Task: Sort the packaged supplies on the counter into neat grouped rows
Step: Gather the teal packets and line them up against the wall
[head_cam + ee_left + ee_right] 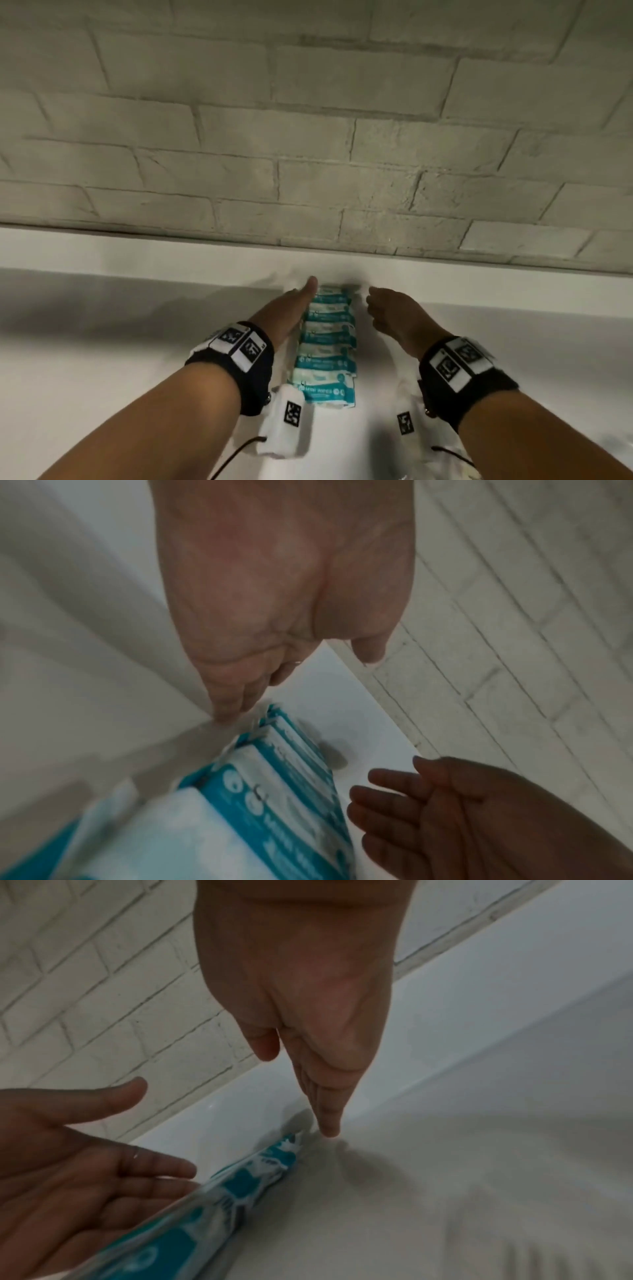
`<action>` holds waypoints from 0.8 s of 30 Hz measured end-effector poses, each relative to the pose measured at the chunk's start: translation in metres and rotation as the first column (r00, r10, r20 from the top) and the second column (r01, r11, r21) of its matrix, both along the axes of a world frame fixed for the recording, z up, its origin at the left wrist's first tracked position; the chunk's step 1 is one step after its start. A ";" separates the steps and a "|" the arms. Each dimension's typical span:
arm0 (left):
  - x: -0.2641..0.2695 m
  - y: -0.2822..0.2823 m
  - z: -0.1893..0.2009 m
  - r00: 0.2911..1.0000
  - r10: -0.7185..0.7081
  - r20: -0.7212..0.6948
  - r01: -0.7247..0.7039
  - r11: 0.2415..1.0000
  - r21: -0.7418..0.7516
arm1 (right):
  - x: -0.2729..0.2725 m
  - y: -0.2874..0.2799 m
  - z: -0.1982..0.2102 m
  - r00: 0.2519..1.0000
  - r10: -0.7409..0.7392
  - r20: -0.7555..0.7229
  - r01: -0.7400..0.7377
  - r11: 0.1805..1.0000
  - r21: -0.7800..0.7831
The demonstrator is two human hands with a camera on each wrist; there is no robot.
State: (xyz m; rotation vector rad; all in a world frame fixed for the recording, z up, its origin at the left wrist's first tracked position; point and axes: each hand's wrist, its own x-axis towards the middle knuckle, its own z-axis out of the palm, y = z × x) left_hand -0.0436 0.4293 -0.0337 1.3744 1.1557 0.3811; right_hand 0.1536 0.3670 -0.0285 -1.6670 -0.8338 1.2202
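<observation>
A row of overlapping teal-and-white packets (327, 346) runs from near me towards the wall on the white counter (137, 342). My left hand (294, 305) lies flat along the row's left edge with straight fingers; its fingertips (232, 710) reach the far corner of the packets (274, 791). My right hand (390, 308) is just right of the row, fingers straight and pointing down. Its fingertips (327, 1123) meet the counter beside the far end of the packets (240, 1177). Neither hand holds anything. The left hand (103, 1172) and the right hand (428, 813) each show in the other wrist view.
A pale brick wall (308, 137) rises behind a white upstand (171, 253) at the back of the counter. White counter surface stretches to the left and right of the row.
</observation>
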 end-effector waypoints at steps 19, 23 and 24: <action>-0.002 -0.018 0.010 0.969 0.150 0.198 -0.114 0.976 -0.183 | -0.021 -0.009 0.001 0.975 0.068 -0.213 -0.084 0.994 -0.068; -0.017 -0.033 0.009 0.957 0.220 0.188 -0.177 0.958 -0.224 | -0.015 -0.024 0.004 0.991 0.131 0.028 -0.124 0.977 -0.174; -0.020 -0.036 0.007 0.956 0.223 0.192 -0.174 0.955 -0.242 | -0.014 -0.029 0.004 0.983 0.174 0.063 -0.157 0.965 -0.208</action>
